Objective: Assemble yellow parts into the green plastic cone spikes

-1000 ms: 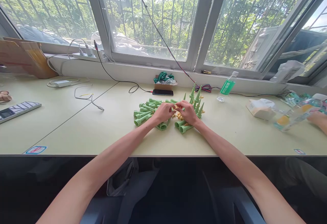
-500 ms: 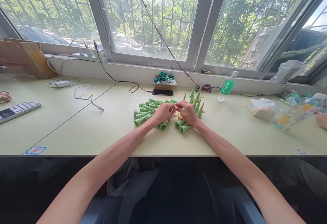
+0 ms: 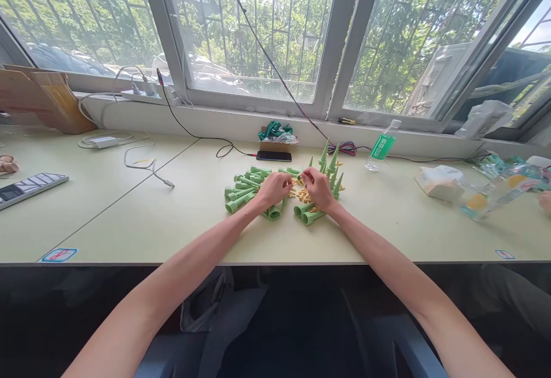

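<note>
Over a heap of small yellow plastic pieces (image 3: 305, 195), my left hand (image 3: 275, 188) is closed in a pinch. Whatever sits between its fingertips is too small to make out. A short gap away, my right hand (image 3: 317, 187) is also closed, fingertips pressed together, their contents hidden. Green hollow plastic spikes (image 3: 241, 199) lie piled beside and under my left hand. Several green spikes standing point up (image 3: 331, 165) rise just beyond my right hand. Two more green spikes lying down (image 3: 309, 215) show their round ends below that hand.
Behind the pile lie a black phone (image 3: 274, 155) and a small box with green wrapping (image 3: 278, 137). A water bottle (image 3: 382, 147) stands at the back right, near a tissue pack (image 3: 441, 182). Cables (image 3: 148, 165) and another phone (image 3: 32, 188) lie left. Another person's hand (image 3: 544, 201) shows far right.
My hands have drawn apart: the fingertips were together before, and a gap now shows between them. My right hand has turned slightly, its fingers more curled. The piles look the same.
</note>
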A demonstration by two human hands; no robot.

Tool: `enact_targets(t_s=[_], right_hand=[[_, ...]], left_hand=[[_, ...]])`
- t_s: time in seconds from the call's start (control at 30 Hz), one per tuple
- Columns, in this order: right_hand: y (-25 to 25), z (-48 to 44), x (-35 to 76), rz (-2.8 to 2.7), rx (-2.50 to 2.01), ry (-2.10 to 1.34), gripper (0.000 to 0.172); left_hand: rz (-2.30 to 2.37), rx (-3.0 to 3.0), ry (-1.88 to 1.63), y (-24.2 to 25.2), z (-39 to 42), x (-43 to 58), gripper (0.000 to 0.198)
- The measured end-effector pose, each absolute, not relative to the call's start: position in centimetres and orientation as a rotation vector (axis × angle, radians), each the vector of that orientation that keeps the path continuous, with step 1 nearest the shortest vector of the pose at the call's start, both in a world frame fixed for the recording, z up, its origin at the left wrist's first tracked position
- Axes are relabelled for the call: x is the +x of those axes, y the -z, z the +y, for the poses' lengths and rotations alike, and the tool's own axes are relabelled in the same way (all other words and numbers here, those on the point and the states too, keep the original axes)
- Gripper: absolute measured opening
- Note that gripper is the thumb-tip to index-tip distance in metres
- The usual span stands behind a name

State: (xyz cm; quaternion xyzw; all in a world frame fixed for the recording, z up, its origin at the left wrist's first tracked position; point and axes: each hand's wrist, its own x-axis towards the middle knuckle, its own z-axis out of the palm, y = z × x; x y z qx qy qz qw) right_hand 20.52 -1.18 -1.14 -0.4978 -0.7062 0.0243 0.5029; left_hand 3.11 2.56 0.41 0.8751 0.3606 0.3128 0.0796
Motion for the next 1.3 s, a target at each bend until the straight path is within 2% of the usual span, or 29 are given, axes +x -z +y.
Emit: enact_targets(t_s=[0.13, 0.33, 0.53, 0.7, 0.93, 1.3], right_hand=[[1.01, -1.35, 20.61, -1.711, -1.296, 0.023, 0.025], [0.82, -1.55, 20.43, -1.750, -1.418, 0.199, 0.041], [1.01, -1.34, 20.61, -1.714, -1.418, 0.236, 0.050], [0.94, -1.35, 20.73, -1.713, -1.369, 0.169, 0.044], [0.72, -1.45, 20.55, -1.671, -1.270, 0.032, 0.019], [1.05, -1.52, 20.37, -1.777, -1.446, 0.222, 0.041]], left_hand=[[1.096, 2.613, -0.945, -0.50, 2.43, 3.09, 0.018], [1.069, 2.592, -0.960, -0.60, 2.27, 3.10, 0.017], [1.043, 2.596, -0.972, -0.54, 2.28, 3.05, 0.016], [1.052, 2.596, -0.973, -0.50, 2.36, 3.00, 0.015], [1.057, 2.602, -0.967, -0.59, 2.33, 3.11, 0.015], [1.025, 2.619, -0.977, -0.36, 2.49, 3.16, 0.016]])
